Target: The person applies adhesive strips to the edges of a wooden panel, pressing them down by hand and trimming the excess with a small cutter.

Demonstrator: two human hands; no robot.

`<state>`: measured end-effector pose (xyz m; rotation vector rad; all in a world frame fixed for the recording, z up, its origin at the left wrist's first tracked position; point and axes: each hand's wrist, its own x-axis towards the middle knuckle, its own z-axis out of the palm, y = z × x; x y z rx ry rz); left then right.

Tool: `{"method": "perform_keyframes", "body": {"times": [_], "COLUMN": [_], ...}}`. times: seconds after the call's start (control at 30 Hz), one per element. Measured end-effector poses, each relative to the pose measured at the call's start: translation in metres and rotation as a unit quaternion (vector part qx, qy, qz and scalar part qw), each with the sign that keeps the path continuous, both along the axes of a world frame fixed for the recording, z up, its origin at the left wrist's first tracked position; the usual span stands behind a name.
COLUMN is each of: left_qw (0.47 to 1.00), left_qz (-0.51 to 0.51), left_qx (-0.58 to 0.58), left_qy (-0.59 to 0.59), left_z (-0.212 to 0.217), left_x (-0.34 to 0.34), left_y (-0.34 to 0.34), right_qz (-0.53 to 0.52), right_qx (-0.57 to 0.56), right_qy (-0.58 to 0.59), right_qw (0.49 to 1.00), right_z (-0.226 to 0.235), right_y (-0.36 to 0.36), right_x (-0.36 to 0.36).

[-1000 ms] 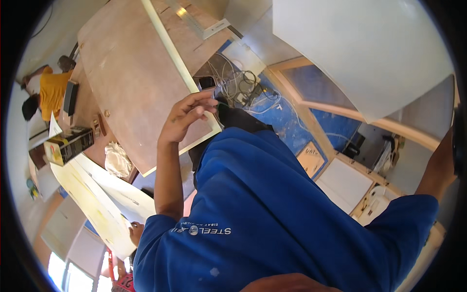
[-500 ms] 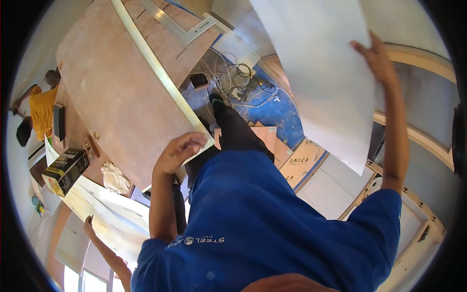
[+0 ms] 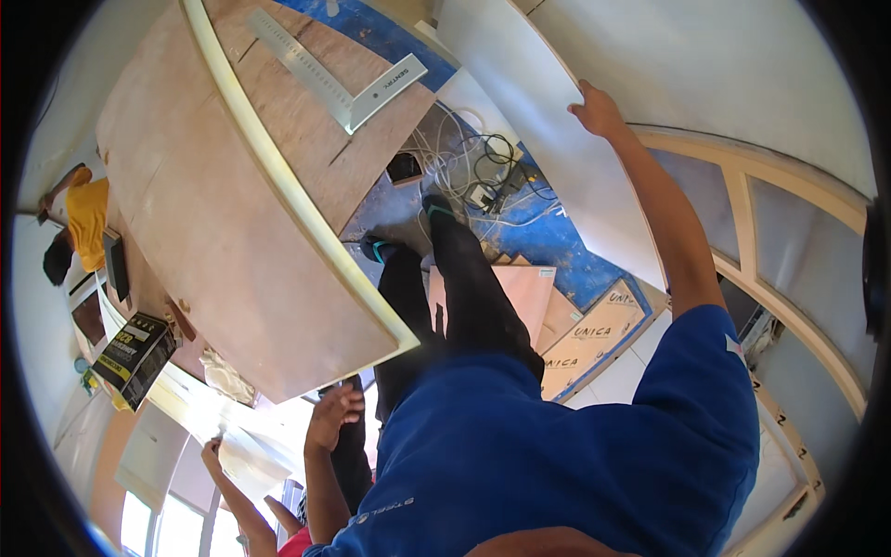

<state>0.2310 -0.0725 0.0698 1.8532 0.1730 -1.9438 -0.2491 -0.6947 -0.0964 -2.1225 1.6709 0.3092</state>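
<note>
A pale sheet (image 3: 555, 135), smooth, plain and thin, is held at the upper right by its long edge. That edge is clamped in the right hand (image 3: 599, 111), with the thumb laid along the face. The sheet's long axis is slanted across the view from the upper left to the lower right, and its lower end is pointed toward the right side of the person's body. Behind it a frame (image 3: 742, 218) of bare, straight wooden bars is seen, bowed by the lens.

The left hand (image 3: 332, 416) is held just below the near corner of a board (image 3: 232, 241); its fingers are loosely bent and slightly apart, and nothing is seen held in it. Whether the board is touched cannot be told. The board is of brown plywood, matt and faintly mottled, and is edged by a narrow, pale strip (image 3: 278, 186). Beyond the strip, a square (image 3: 388, 91) of grey metal is laid on plywood, its ruled blade pointed to the upper left. Thin cables (image 3: 483, 172) are tangled on the floor, between plywood and sheet.
</note>
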Motion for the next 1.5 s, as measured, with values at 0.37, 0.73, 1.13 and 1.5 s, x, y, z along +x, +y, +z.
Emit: {"method": "perform_keyframes", "body": {"times": [0.37, 0.73, 1.13, 1.5], "left_qw": [0.968, 0.955, 0.942, 0.945], "left_qz": [0.040, 0.050, 0.038, 0.015], "left_qx": [0.246, 0.290, 0.330, 0.325], "left_qy": [-0.026, -0.044, -0.036, -0.039], "left_z": [-0.037, -0.073, -0.074, -0.091], "left_x": [-0.027, -0.039, -0.033, -0.029], "left_y": [0.135, 0.138, 0.119, 0.103], "right_qz": [0.055, 0.094, 0.050, 0.032], "right_qx": [-0.044, -0.009, -0.010, -0.017], "right_qy": [-0.042, -0.014, -0.030, -0.002], "right_qw": [0.997, 0.995, 0.998, 0.999], "right_z": [-0.157, -0.247, -0.312, -0.308], "right_y": [-0.099, -0.124, -0.122, -0.145], "right_x": [0.057, 0.078, 0.049, 0.038]}}
